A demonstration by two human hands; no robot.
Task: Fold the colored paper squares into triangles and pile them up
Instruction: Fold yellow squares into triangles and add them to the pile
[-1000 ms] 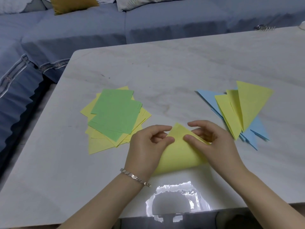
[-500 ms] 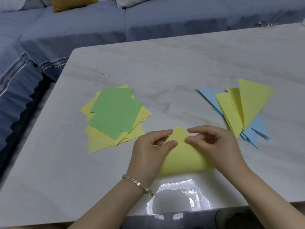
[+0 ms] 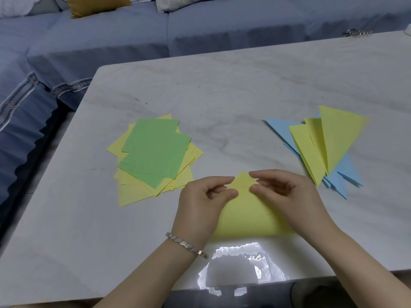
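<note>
Both hands had slid slightly down from the tip of the folded yellow sheet (image 3: 249, 214), so more of its point showed than a second before.
The left hand (image 3: 200, 203), with a metal bracelet (image 3: 185, 244) at its wrist, pinched the sheet's left edge just below the point between curled thumb and forefinger. The right hand (image 3: 287, 196) pinched the right edge in the same way. The sheet lay as a triangle on the counter (image 3: 222, 96) near the front edge, point away from the person, its lower corners hidden under the hands. To its left was a loose stack of unfolded green and yellow squares (image 3: 153, 152). To its right, just beside the right hand, lay the pile of finished triangles (image 3: 333, 138), yellow over blue. A blue sofa (image 3: 222, 30) stood behind the counter.
</note>
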